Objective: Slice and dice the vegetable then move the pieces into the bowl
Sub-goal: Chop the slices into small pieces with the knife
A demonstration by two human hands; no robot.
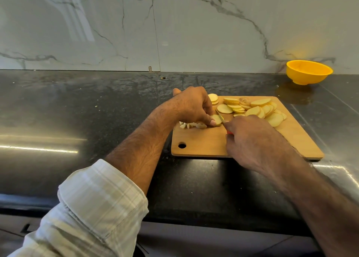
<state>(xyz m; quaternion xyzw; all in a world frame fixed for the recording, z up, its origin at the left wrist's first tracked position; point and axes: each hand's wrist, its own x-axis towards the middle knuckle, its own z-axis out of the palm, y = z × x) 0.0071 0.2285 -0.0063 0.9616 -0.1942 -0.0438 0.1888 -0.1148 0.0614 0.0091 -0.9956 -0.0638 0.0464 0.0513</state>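
Dicing is the step in hand: a small stack of potato slices (216, 120) lies at the near-left part of the wooden cutting board (252, 146), pinned under the curled fingertips of the left hand (191, 106), with the knife (220, 118) blade set against its right side. The right hand (250, 140) is closed round the knife's handle, of which only a bit of red shows. To do this well, I judge the left fingertips should stay tucked back from the blade, the stack kept flat and square, and the cuts evenly spaced so the cubes match those already made. A little heap of diced pieces (191, 125) sits just left of the stack, partly under the left hand. Many more uncut slices (256, 109) fan across the far half of the board, so most of the dicing seems yet to do. The yellow bowl (308, 72) stands well apart at the back right of the dark bench (77, 111), against the marble wall, and holds nothing that can be seen from here.
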